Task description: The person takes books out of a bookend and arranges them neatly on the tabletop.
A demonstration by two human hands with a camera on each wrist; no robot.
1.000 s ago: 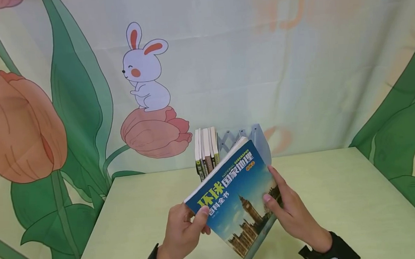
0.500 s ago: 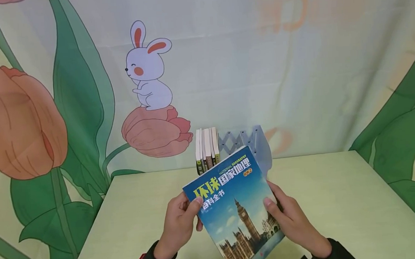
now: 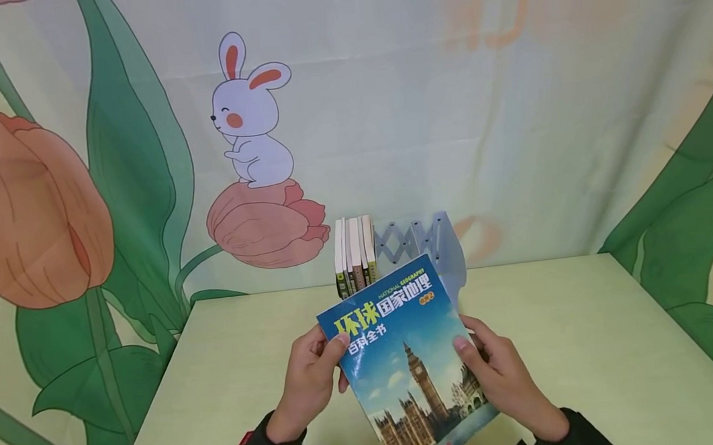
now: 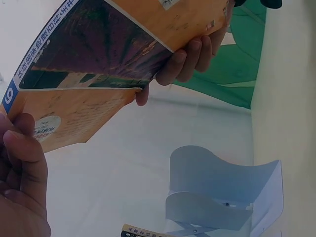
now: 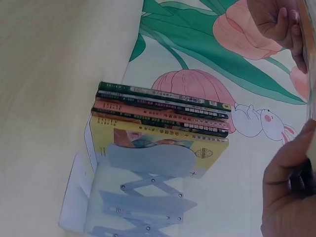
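Note:
A blue paperback book (image 3: pixel 401 375) with a clock tower on its cover is held up in front of me, tilted with its upper right corner highest. My left hand (image 3: pixel 309 378) pinches its left edge, thumb on the cover near the yellow title. On the right edge my right hand (image 3: pixel 505 376) grips it, thumb on the front and fingers behind. The left wrist view shows the book's orange back cover (image 4: pixel 74 116) and its blue spine, with fingertips (image 4: pixel 175 66) of the right hand curled behind it.
Behind the book, several upright books (image 3: pixel 355 253) stand at the left of a light blue expanding bookend (image 3: pixel 449 251) on the pale green table (image 3: pixel 231 363). A printed fabric backdrop (image 3: pixel 387 113) with a rabbit and tulips hangs behind the table.
The book has turned so its cover faces me more squarely and it tilts less steeply, its top edge lower. Both hands keep hold of it; over the last half second little moved.

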